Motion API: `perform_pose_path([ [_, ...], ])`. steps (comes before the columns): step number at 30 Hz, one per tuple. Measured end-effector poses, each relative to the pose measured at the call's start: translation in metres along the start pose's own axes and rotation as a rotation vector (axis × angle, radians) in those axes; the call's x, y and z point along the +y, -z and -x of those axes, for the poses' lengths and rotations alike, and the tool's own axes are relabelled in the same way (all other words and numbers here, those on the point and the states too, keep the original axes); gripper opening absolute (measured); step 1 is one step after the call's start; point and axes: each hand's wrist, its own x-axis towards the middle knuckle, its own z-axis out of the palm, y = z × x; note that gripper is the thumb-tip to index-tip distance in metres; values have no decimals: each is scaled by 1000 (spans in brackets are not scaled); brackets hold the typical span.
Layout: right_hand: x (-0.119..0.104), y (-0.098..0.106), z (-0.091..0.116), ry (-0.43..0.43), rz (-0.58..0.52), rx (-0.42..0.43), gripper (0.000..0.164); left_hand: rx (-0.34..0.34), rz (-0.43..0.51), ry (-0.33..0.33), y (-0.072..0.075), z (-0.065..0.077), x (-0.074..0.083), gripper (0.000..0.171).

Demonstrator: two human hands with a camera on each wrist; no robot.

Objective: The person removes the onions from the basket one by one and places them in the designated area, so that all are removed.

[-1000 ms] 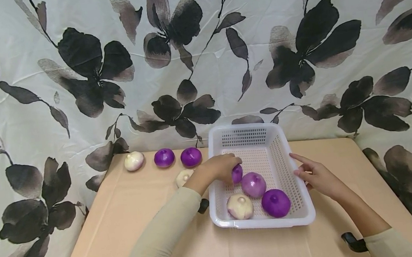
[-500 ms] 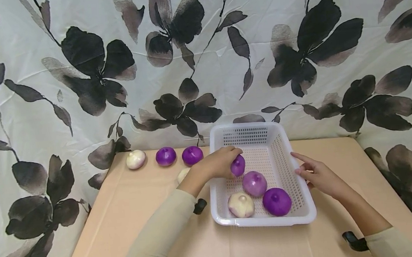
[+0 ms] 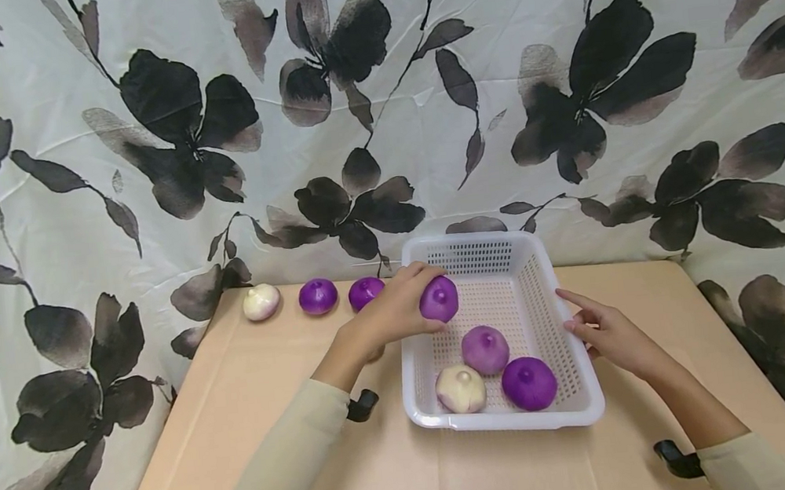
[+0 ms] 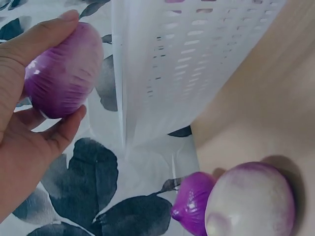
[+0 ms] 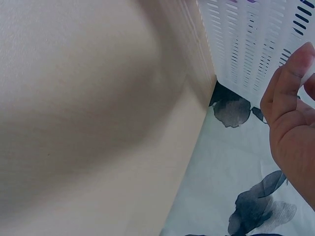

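No letters, labels, brands, numbers or signs can be read in any view: none on the white perforated plastic basket (image 3: 505, 422), the glossy, round purple and cream onions (image 3: 439, 300), the pale tan tabletop (image 3: 387, 482), or the white cloth with black-and-grey flower print (image 3: 425, 139).

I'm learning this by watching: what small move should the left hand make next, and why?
Probably carry the held purple onion left from the basket to the table: the left hand has lifted it, and other onions already sit there.
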Motion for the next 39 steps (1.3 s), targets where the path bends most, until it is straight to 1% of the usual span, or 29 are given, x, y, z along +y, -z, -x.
perform_pose_path([
  [8,4,2,-4,-5,-5,-8,64,135,-6,-6,11,13,-6,84],
  [14,3,5,-4,-11,6,-8,65,192,-28,26,19,28,-16,85],
  [22,2,8,-4,-6,-2,-15,65,271,-9,53,23,51,-36,83],
  [26,3,8,-5,-8,-14,-20,65,300,4,86,23,65,-48,82],
  [33,5,8,-7,-5,-20,-15,66,359,32,191,20,88,-71,82],
  [39,7,7,-8,-12,-28,-17,67,423,30,234,17,106,-87,84],
])
